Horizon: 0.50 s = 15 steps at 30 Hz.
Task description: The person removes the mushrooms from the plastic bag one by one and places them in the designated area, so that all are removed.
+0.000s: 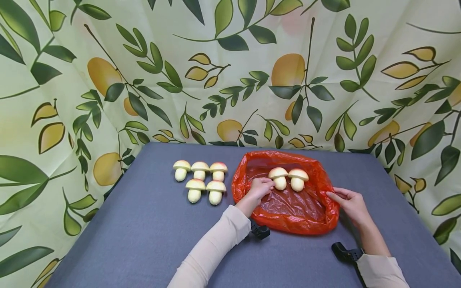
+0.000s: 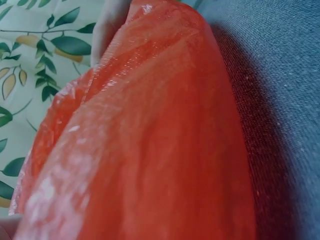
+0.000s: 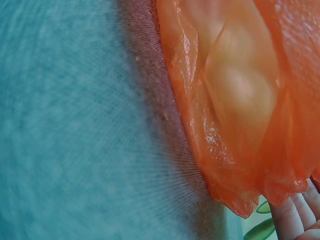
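Observation:
In the head view, a red plastic bag lies with its mouth spread wide. Inside it are two toy mushrooms side by side: a left one and a right one, both with pale stems and yellow caps tinged red. My left hand reaches over the near left rim, its fingertips at the stem of the left mushroom, pinching it. With thumb and fingers my right hand grips the bag's right rim. Red plastic fills the left wrist view. In the right wrist view, pale rounded shapes show through the bag.
Several more toy mushrooms stand in two rows left of the bag, on a grey-blue cloth-covered table. Behind rises a curtain printed with leaves and fruit. Black wrist cameras sit below both hands.

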{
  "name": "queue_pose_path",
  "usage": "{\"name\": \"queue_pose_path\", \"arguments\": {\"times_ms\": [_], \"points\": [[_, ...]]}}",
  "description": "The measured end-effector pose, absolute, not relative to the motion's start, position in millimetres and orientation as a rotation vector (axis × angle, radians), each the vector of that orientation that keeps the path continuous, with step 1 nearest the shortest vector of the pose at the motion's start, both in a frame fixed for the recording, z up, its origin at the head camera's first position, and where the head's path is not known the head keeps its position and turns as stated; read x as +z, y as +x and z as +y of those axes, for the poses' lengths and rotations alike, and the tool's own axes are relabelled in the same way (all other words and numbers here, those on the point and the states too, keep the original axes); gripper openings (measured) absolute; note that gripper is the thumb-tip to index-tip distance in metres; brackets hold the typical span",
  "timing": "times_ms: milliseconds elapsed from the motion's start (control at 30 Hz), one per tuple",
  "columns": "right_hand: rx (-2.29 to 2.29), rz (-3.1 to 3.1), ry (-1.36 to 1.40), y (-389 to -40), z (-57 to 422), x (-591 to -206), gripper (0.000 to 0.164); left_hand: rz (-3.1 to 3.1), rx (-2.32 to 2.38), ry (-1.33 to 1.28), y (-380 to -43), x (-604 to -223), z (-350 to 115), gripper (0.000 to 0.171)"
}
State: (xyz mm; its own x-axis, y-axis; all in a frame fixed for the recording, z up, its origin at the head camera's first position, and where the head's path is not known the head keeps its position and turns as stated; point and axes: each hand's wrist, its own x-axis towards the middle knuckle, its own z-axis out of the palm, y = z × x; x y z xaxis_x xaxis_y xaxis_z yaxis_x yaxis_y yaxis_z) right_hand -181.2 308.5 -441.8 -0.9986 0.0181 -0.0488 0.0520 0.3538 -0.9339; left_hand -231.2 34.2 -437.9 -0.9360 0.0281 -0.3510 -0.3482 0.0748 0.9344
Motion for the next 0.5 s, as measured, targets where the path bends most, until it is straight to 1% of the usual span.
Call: {"name": "queue_pose_path", "arguments": {"times_ms": [167,367,500], "points": [[-1.760,2.558,0.070,-180.7,307.8,-442.2,0.019,2.135,1.927,-0.385,-233.3,-439.2,44.8,0.031],[-1.774,2.552,0.066,-180.3,307.2,-441.3,0.025,2.291,1.848,-0.480,-234.2,-436.7,58.7,0.026],[-1.761,2.567,0.061,-180.5,307.4,-440.7,0.022,2.449,1.756,-0.487,-235.0,-438.3,64.5,0.027]]}}
